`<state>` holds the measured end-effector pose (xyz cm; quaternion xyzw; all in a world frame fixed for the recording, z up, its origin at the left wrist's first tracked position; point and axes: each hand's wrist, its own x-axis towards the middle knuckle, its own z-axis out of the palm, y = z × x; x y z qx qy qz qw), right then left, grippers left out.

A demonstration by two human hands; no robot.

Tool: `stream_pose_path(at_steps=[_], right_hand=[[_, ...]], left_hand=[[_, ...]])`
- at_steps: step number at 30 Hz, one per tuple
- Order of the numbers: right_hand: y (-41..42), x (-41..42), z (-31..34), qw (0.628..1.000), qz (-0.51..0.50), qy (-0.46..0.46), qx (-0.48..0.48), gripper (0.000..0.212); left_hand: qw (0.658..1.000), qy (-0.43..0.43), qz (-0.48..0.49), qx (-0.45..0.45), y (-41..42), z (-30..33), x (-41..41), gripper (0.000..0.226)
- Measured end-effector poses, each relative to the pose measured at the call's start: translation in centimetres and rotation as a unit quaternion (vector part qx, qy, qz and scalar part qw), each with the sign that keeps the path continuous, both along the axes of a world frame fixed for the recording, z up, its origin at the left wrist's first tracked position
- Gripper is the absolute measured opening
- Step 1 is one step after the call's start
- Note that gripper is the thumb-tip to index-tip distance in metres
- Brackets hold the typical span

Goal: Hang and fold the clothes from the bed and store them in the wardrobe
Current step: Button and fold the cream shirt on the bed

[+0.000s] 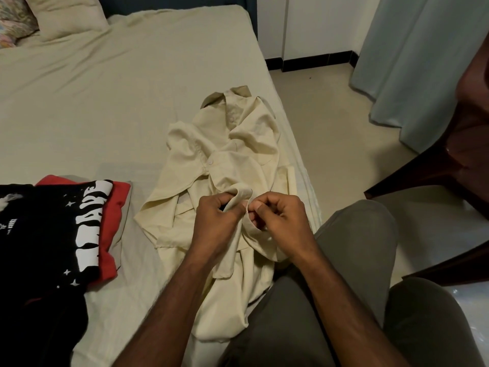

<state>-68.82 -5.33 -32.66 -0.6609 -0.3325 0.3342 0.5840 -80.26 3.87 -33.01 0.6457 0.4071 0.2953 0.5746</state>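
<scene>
Cream button-up cotton shirt (225, 165) lies crumpled at the bed (105, 102) edge | left hand (215, 215) and right hand (280, 213) each pinch its front placket, grip closed on cloth | risk: your button slips, or the hem slides off the bed.

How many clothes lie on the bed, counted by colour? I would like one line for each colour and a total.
Cream: 1, the cream shirt, held by the left hand and right hand
Black: 1, the black printed shirt
Red: 1, the red garment under the black one
Total: 3
</scene>
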Motion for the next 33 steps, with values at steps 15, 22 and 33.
stream_pose_path(at_steps=[15,22,33], right_hand=[[0.0,0.3,-0.5,0.999,-0.044,0.004,-0.021,0.008],[0.2,0.3,-0.8,0.996,-0.057,-0.046,-0.05,0.01],[0.5,0.5,-1.4,0.994,-0.068,-0.062,-0.051,0.008]], left_hand=[[0.999,-0.026,0.005,-0.035,0.2,-0.3,-0.2,0.014],[0.997,-0.045,-0.004,-0.061,0.2,-0.1,-0.1,0.022],[1.0,-0.007,-0.019,-0.002,-0.2,-0.2,0.0,0.011]])
